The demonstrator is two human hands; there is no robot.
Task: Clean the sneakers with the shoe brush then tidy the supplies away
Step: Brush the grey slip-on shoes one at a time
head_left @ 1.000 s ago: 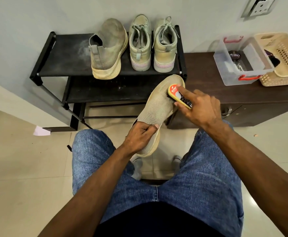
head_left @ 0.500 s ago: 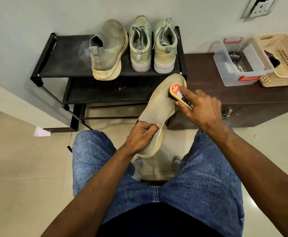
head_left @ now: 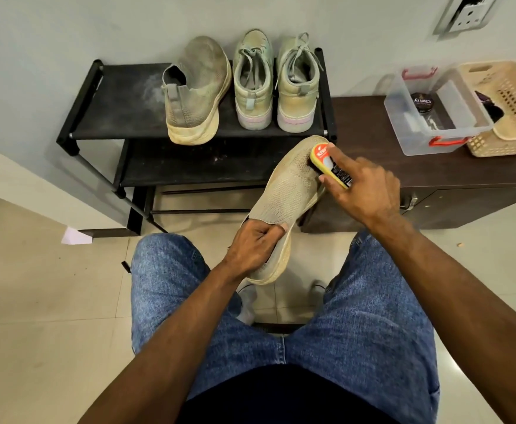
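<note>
Knit sneaker (head_left: pixel 284 194) gripped by left hand (head_left: pixel 255 247); right hand (head_left: pixel 363 191) clasps shoe brush (head_left: pixel 328 165), scrubbing toe; three shoes, tidying remain.

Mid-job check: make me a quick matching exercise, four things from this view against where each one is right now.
Things:
1. shoe brush
2. polish tin
3. laced sneakers
4. knit slip-on sneaker

Places:
A. top shelf of the black rack
B. gripped at the heel by the left hand
C. inside the clear plastic box
D. in the right hand, on the shoe's toe

Pairs: 1-D, 2-C, 3-A, 4-B
</note>
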